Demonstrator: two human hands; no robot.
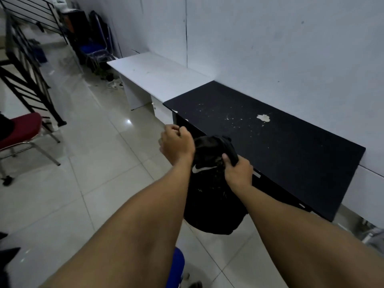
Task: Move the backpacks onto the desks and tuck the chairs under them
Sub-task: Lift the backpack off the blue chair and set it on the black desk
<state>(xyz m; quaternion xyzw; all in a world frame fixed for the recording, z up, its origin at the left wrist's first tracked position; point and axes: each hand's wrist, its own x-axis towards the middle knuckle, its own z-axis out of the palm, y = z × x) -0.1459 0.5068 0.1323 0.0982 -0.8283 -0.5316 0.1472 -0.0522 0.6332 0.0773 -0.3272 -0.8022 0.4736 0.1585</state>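
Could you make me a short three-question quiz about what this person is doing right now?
1. True or false: the black backpack already lies on the black desk.
2. Which hand grips the backpack's top strap: A) right hand B) left hand alone C) neither?
3. What colour is the seat of the chair standing out on the floor at the left?

Key: 1. False, it hangs in front of the desk's edge. 2. A. 3. Red.

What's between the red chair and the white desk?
Bare tiled floor, in the head view. Nothing stands between the red chair and the white desk; the stair railing runs behind the chair.
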